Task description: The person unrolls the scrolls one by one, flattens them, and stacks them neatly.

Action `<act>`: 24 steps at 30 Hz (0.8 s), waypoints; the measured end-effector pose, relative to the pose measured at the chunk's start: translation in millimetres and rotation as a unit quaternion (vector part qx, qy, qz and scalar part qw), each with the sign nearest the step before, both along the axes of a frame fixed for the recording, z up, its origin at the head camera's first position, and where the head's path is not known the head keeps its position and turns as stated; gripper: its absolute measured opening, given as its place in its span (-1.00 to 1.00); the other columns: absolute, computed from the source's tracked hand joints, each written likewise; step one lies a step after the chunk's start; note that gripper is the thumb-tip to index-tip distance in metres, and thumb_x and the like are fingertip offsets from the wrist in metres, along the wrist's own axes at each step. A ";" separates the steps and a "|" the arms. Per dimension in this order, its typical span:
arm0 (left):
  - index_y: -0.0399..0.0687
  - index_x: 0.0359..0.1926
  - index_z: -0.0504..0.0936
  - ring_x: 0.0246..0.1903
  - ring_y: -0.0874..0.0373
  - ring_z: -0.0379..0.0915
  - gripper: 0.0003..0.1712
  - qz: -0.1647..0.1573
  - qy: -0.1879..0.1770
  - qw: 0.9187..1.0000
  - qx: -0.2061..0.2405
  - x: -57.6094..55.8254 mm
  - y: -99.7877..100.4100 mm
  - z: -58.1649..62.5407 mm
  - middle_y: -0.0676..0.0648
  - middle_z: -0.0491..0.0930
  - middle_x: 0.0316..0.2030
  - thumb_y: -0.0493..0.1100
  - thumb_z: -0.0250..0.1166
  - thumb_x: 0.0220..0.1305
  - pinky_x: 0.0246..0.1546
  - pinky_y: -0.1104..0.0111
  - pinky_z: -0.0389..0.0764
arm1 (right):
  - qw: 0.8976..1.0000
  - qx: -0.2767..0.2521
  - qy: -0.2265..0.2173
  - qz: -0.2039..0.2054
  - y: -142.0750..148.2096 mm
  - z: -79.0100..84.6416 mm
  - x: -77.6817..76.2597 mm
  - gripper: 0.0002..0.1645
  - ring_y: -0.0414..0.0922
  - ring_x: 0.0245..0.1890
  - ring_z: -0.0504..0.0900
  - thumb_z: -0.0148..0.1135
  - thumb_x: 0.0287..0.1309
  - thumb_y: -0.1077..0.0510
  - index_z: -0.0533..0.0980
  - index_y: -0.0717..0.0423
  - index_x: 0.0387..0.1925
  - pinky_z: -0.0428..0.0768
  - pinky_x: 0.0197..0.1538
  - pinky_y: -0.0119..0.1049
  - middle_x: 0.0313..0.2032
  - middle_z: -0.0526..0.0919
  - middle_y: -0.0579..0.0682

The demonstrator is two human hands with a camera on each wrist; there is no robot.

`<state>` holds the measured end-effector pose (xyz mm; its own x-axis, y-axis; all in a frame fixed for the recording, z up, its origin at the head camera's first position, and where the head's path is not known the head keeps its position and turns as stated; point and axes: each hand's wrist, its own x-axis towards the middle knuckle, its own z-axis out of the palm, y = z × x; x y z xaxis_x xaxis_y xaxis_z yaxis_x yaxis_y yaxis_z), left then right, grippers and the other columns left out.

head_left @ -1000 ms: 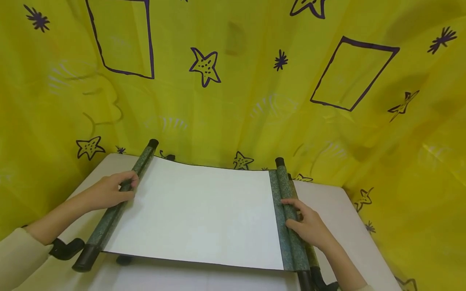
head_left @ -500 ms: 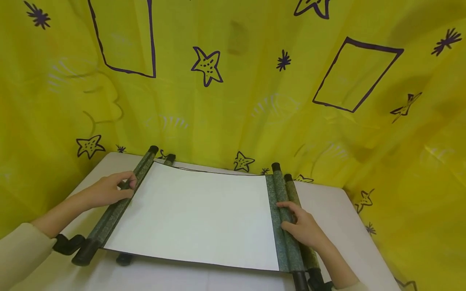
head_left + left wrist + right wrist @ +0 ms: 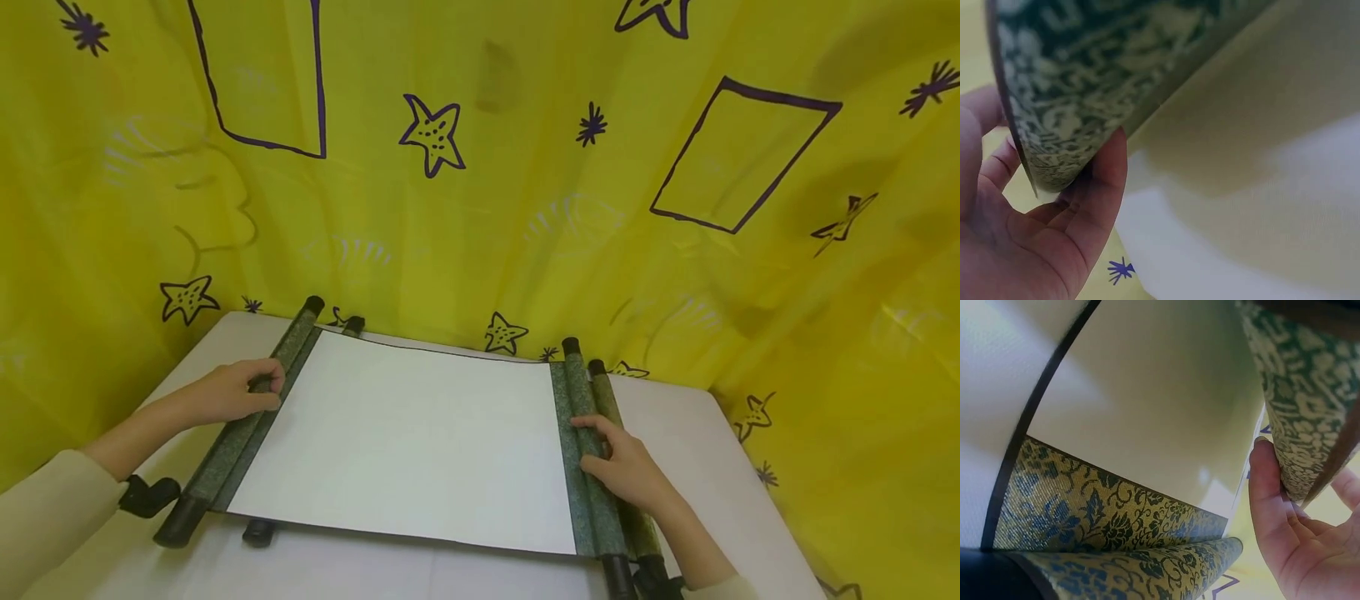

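A hanging scroll's blank white sheet [image 3: 420, 442] is spread between two green patterned rollers with black end knobs. My left hand [image 3: 228, 393] grips the left roller [image 3: 238, 435] near its middle, thumb on the near side. My right hand [image 3: 630, 471] holds the right roller [image 3: 578, 379] between thumb and fingers. In the left wrist view, the left fingers [image 3: 1107, 181] curl round the green cloth. Under this scroll lies a second one with a gold and blue floral roller [image 3: 1147, 572], lying along the lower part of the right wrist view. Most of the second scroll is hidden.
A white table [image 3: 697, 467] carries both scrolls. The lower scroll's black knobs [image 3: 258, 532] stick out at the left. A yellow curtain [image 3: 480, 217] with drawn stars stands behind and beside the table.
The left roller has turned, so a green strip now shows between it and the white sheet. The scroll's right side has shifted slightly left, uncovering more of the gold roller. Both hands keep their grip.
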<state>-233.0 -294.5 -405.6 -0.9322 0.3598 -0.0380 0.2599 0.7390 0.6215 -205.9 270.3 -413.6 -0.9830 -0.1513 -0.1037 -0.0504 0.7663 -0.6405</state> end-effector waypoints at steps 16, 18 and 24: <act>-0.04 -0.21 0.38 -0.56 0.21 0.16 -0.74 -0.023 0.014 1.000 -0.015 -8.3 -5.2 -1.6 0.04 0.30 -0.45 -0.29 0.33 0.22 -0.51 0.35 0.24 | 1.000 0.002 0.002 0.006 4.5 -3.3 -3.1 -0.34 -0.20 -0.66 0.14 0.24 0.17 0.25 0.42 -0.15 0.31 0.33 -0.48 -0.24 -0.25 0.53 0.16; -0.05 -0.19 0.39 -0.55 0.19 0.17 -0.74 -0.023 0.007 1.000 -0.015 -10.3 -5.2 -2.4 0.02 0.32 -0.44 -0.28 0.33 0.22 -0.50 0.33 0.26 | 1.000 0.004 -0.003 0.006 3.2 -4.4 -4.6 -0.35 -0.19 -0.66 0.16 0.22 0.17 0.25 0.42 -0.14 0.31 0.34 -0.50 -0.24 -0.20 0.54 0.17; -0.10 -0.18 0.42 -0.45 0.12 0.24 -0.78 -0.022 -0.010 1.000 -0.016 -12.9 -3.3 -12.0 -0.08 0.46 -0.29 -0.28 0.31 0.23 -0.43 0.28 0.30 | 1.000 0.001 -0.013 0.012 2.2 -12.0 -8.9 -0.37 -0.04 -0.40 0.41 0.24 0.18 0.24 0.45 -0.10 0.30 0.34 -0.47 -0.21 0.23 0.45 0.24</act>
<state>-246.0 -297.8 -417.6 -0.9147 0.3982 -0.0693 0.2793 0.7466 0.6038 -214.8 272.5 -425.6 -0.9760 -0.1754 -0.1291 -0.0532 0.7669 -0.6396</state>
